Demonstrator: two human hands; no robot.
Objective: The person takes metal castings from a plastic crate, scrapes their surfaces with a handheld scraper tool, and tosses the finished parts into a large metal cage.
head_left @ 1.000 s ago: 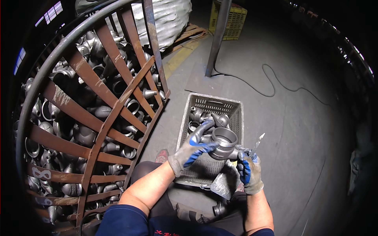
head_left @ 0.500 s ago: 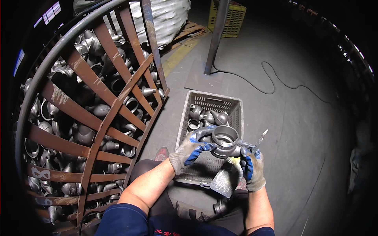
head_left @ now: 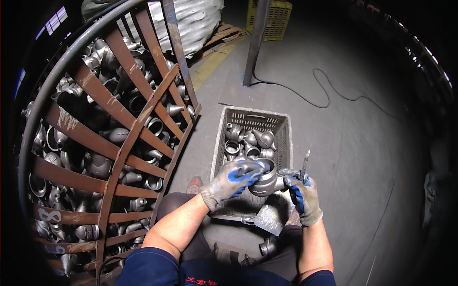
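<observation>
Both my hands wear grey and blue work gloves. A hollow grey metal casting [head_left: 263, 186], round with a wide mouth and a narrow neck, is held between them above a crate. My left hand [head_left: 233, 182] closes on its left side, fingers lying over the rim of the mouth. My right hand [head_left: 304, 196] is closed around the neck at the right, and also keeps a narrow pointed tool [head_left: 306, 161] sticking upward; its handle is hidden by the glove. Below stands the grey plastic crate [head_left: 289, 138], with several similar castings [head_left: 263, 138] in its far part.
On the left, a rusty barred metal cage [head_left: 125, 155] is heaped with castings. A scuffed grey flat piece [head_left: 273, 218] sits at the crate's near edge. Beyond are an upright post [head_left: 255, 47], a black cable [head_left: 324, 90], a yellow crate [head_left: 276, 21] and a white sack [head_left: 195, 28].
The casting has tilted, its mouth turning away from facing up toward me. My left fingers have moved from its side onto the rim. The view has shifted slightly.
</observation>
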